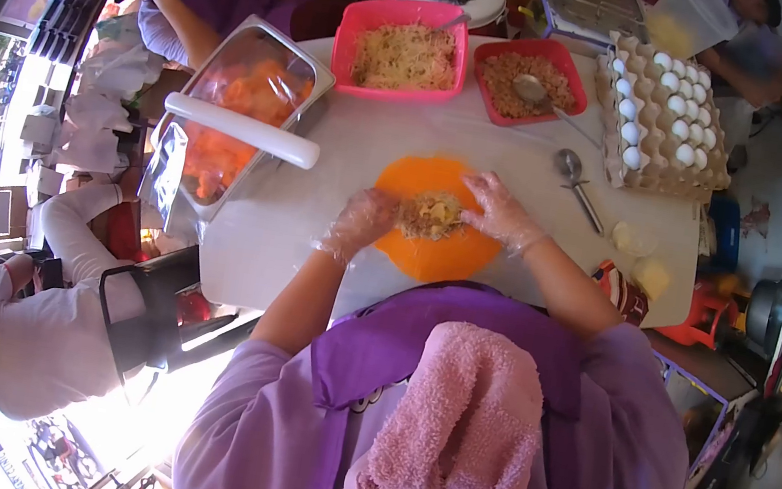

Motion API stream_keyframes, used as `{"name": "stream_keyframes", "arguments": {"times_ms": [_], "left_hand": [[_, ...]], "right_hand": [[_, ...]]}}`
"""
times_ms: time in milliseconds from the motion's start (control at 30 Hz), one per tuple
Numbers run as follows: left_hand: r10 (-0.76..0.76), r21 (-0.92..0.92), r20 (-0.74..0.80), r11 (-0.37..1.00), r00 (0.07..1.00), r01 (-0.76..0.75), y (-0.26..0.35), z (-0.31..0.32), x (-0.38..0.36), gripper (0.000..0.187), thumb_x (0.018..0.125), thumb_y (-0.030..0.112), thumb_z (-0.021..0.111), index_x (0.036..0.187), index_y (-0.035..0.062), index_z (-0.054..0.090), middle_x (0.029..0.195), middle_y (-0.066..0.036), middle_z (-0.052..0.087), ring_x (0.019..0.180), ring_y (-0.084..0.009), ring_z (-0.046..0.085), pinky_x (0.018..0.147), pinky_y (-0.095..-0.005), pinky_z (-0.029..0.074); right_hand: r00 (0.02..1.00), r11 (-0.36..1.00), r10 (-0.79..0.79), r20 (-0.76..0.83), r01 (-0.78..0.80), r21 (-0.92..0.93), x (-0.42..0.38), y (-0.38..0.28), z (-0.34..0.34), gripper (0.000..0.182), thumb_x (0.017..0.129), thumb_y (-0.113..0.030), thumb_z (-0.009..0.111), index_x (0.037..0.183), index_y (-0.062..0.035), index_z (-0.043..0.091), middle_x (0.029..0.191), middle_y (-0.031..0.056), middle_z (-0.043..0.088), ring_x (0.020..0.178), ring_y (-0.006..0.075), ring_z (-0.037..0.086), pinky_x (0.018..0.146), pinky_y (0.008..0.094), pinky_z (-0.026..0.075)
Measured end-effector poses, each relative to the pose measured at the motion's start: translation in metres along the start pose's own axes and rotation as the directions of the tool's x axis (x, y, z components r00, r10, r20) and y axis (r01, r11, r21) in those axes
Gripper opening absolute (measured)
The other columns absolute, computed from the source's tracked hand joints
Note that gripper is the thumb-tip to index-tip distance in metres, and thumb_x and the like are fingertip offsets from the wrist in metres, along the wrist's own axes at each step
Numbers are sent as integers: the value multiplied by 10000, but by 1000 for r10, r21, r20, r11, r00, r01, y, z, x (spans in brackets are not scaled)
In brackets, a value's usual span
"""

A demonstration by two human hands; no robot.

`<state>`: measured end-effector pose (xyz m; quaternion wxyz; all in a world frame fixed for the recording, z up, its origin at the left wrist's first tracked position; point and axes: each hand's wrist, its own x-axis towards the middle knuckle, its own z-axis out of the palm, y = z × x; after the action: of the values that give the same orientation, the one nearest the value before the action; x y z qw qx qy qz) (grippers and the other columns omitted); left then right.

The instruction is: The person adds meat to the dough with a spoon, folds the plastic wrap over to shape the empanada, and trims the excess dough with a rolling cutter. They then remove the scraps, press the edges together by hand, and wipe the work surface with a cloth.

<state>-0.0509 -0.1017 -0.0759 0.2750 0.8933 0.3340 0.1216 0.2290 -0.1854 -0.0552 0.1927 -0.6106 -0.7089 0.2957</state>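
Observation:
A thin round orange dough sheet (429, 258) lies flat on the table in front of me. Shredded filling (430, 217) with yellowish pieces is heaped at its middle. My left hand (361, 223), in a clear plastic glove, is at the left edge of the filling with its fingers curled in; whatever is between them is hidden. My right hand (504, 216), gloved the same way, reaches over the right side of the sheet. Its fingers are extended and apart, with the tips beside the filling.
Behind the sheet stand a pink tub of shredded filling (403, 59) and a red tub of minced filling (514, 66). Egg trays (659, 173), a scoop (581, 192) and a red packet (622, 291) are rightward. Leftward, a white rolling pin (241, 129) crosses a metal pan (306, 100). Other people are nearby.

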Motion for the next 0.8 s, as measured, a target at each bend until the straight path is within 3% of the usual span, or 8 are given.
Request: {"name": "stream_keyframes", "arguments": {"times_ms": [67,133,300,500,567,600,667,800], "left_hand": [[-71,-19,22,997,997,71,-1,2,2,293,785,188,552,1046,86,639,939,-153,641,878,-341,603,796,-435,488],[-125,207,100,973,987,102,-3,5,3,268,795,163,580,1028,49,643,980,-144,645,924,-329,603,842,-415,484],[-204,77,81,977,976,197,-1,3,6,263,814,188,545,1010,51,655,987,-161,639,953,-336,593,875,-417,468],[-424,-40,33,904,905,426,30,-11,7,254,810,196,534,983,75,674,957,-161,649,893,-346,611,821,-416,498],[-110,-36,-128,994,986,107,59,-26,12,230,793,206,555,931,78,685,921,-158,652,836,-330,626,758,-422,513],[-117,-35,-126,993,985,114,66,-25,15,230,793,206,555,931,78,685,921,-158,652,836,-330,626,758,-422,513],[169,146,6,975,986,-168,78,-19,27,213,770,239,581,862,80,688,851,-158,644,764,-333,625,707,-434,513],[1,270,165,962,986,-46,84,4,35,218,752,270,596,819,82,681,820,-151,626,743,-333,616,678,-441,508]], "right_hand": [[999,999,-40,28,40,6,1,5,6,646,776,-196,678,1338,-19,414,1247,204,426,1180,334,449,1015,378,384],[998,999,-50,30,51,-14,2,5,6,631,779,-193,673,1331,-12,426,1247,206,423,1175,335,454,1013,374,389],[999,1000,1,43,-2,13,0,-6,-4,582,801,-198,657,1309,2,457,1260,194,420,1178,327,459,1022,367,383],[998,997,63,2,-63,50,-3,-3,-6,540,828,-199,638,1306,-16,467,1255,169,432,1166,306,474,1014,361,392],[997,995,83,-2,-82,55,-2,-2,-6,531,833,-199,635,1306,-25,470,1250,163,436,1165,301,474,1010,359,396],[995,993,102,-3,-102,57,-2,-1,-6,523,830,-190,638,1301,-29,476,1245,162,439,1155,304,481,995,360,408],[993,991,119,-4,-119,60,1,-2,-3,514,828,-180,641,1295,-34,483,1239,161,443,1145,306,487,980,360,421],[994,991,103,-41,-100,87,1,-2,-1,481,819,-151,652,1265,-38,511,1207,159,461,1092,316,521,933,365,451]]}}
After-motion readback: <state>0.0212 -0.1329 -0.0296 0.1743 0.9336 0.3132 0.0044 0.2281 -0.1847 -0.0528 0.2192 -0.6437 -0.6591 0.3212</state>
